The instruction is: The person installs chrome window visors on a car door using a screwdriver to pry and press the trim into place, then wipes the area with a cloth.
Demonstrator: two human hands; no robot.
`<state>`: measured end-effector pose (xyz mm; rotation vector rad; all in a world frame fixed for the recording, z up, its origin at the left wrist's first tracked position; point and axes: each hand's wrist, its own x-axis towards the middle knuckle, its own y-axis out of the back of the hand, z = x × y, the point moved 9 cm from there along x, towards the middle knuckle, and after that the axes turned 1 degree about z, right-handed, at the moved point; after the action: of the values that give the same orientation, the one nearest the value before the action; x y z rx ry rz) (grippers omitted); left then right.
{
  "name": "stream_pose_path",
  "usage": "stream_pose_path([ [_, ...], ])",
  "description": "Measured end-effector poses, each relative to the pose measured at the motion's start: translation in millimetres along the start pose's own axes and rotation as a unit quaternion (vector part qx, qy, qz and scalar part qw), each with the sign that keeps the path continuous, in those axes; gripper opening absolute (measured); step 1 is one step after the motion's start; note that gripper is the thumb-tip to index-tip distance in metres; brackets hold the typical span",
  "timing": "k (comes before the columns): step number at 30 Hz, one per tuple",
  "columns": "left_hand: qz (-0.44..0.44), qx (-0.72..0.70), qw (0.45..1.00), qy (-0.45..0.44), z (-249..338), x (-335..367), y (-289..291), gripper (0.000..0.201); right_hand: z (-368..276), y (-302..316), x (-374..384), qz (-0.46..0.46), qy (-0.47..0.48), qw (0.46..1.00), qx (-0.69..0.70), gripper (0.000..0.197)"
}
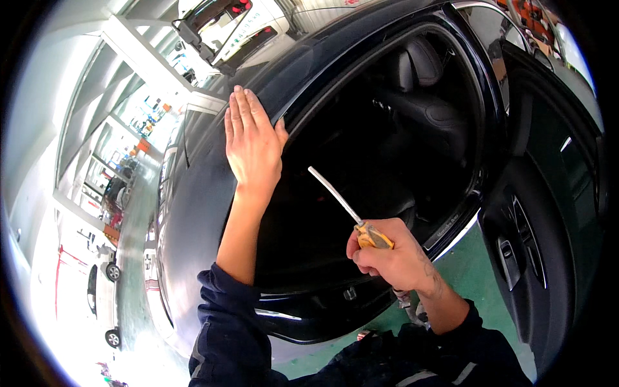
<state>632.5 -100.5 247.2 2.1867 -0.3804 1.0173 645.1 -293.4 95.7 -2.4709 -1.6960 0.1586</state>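
Note:
My left hand (253, 145) lies flat, fingers straight and nearly together, on the dark body of a car (200, 213) beside its door opening. The thumb stands a little apart, at the edge of the opening. In my right hand (403, 258) is a screwdriver (374, 237) with a yellow and grey handle, the fingers wrapped round it. Its long bare metal shaft points up and left, in front of the car's dark interior. I cannot tell whether the tip touches anything.
An open car door (548, 245) stands at the right, its inner panel facing me. Black leather seats (429, 109) show inside the car. Green floor (467, 267) lies below the sill. A white vehicle (242, 29) is beyond the car, and a white car (103, 297) stands far left.

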Motion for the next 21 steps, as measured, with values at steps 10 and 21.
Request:
stream_pose_path([
  [10, 0.0, -0.009, 1.0, 0.007, -2, 1, -1, 0.069, -4, 7, -3, 0.013, 0.013, 1.0, 0.004, 0.009],
  [21, 0.008, -0.013, 1.0, -0.009, 4, 12, -2, 0.075, -3, 0, 1, -0.009, -0.012, 1.0, -0.002, 0.011],
])
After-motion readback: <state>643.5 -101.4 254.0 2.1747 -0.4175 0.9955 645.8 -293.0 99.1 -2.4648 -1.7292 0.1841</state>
